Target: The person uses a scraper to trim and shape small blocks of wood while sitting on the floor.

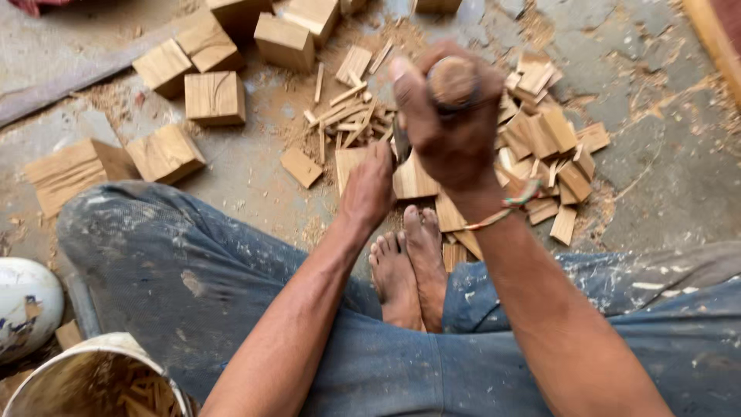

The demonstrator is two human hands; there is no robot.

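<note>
Pale wood lies everywhere on the grey concrete floor [656,154], in blocks, slats and splinters. The right hand [448,123] is raised above the work, its fingers wrapped tight round the round wooden handle [453,79] of a tool; the handle's butt end shows above the thumb and forefinger, and a dark bit of the tool's metal [399,143] shows just below the fist. What kind of blade it carries cannot be told. A braided thread band [515,202] circles that wrist.

The left hand [369,189] is lower, fingers curled down onto a flat wooden piece [413,179] that stands just beyond the fingertips, directly under the right fist. Whether the fingers clamp the piece or only steady it is hidden by the back of the hand. The person's bare feet [407,266] sit pressed together just behind the left hand's knuckles, between knees in paint-spattered blue jeans [193,270].

To the far side of the right fingers is a heap of split slats [548,147]; ahead of the left fingers lie thin splinters [343,116] in sawdust. Further off to the left stand square-cut wooden blocks [214,98]. Near the left elbow a white bucket [154,367] holds more offcuts, with a white rounded vessel [27,305] beside it.
</note>
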